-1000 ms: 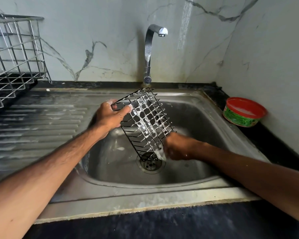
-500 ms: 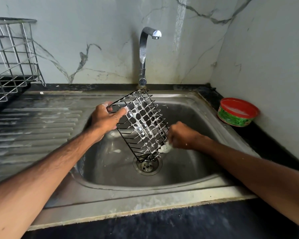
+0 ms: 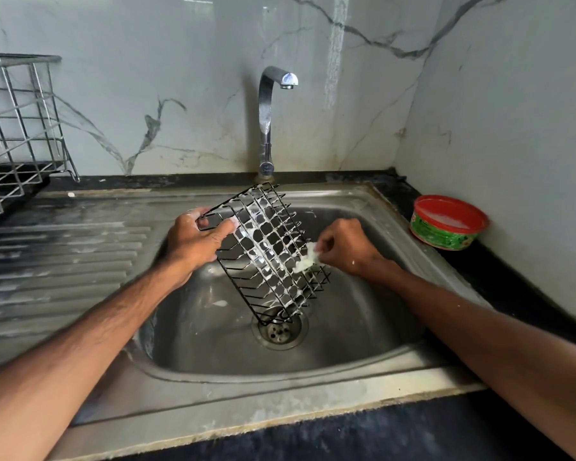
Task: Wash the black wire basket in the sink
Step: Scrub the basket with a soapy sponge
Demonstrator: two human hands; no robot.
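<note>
Basket: wire basket [image 3: 270, 257] held tilted over the sink [image 3: 213, 337], its low corner at the drain [image 3: 280, 331]; cannot tell whether they touch.
Left hand: left hand [image 3: 193, 241] grips the upper rim wire, fingers curled round it.
Right hand: right hand [image 3: 346, 244] pinches a whitish scrubber [image 3: 306, 261], pressed to the basket's right edge.
Suds: white foam fills most grid cells; the left side wires look barer.
Tap: tap [image 3: 266, 121] shows no water running.
Soap: tub [image 3: 446, 224] on the bench, well apart to the right.
Done (judged): lathering of the main face largely complete.
Left (judged): scrub the remaining sides, rinse off all the foam, set aside to drain.
</note>
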